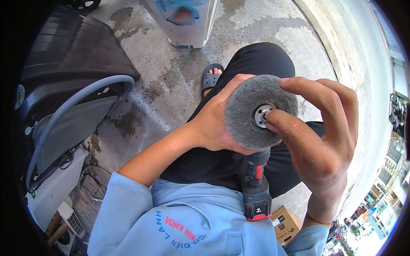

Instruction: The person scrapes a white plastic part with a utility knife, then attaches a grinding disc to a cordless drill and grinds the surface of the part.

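A cordless angle grinder [256, 179] stands upright against my lap, its battery end towards my belly. A round grey fibre polishing disc [241, 115] sits on its head, facing me. My left hand [213, 123] grips the grinder's head end from behind the disc, which hides most of its fingers. At the disc's centre is a silver locking nut [259, 115] with small holes. My right hand [324, 132] has a fingertip and thumb area pressed on that nut. Another right-hand finger reaches over the disc's upper right rim.
To the left lies a dark appliance [81, 55] with a grey corrugated hose [64, 111]. A white appliance [188, 21] stands ahead on the stained concrete floor [149, 81]. A cardboard box [285, 224] is near my right elbow. Cables and white parts lie at lower left.
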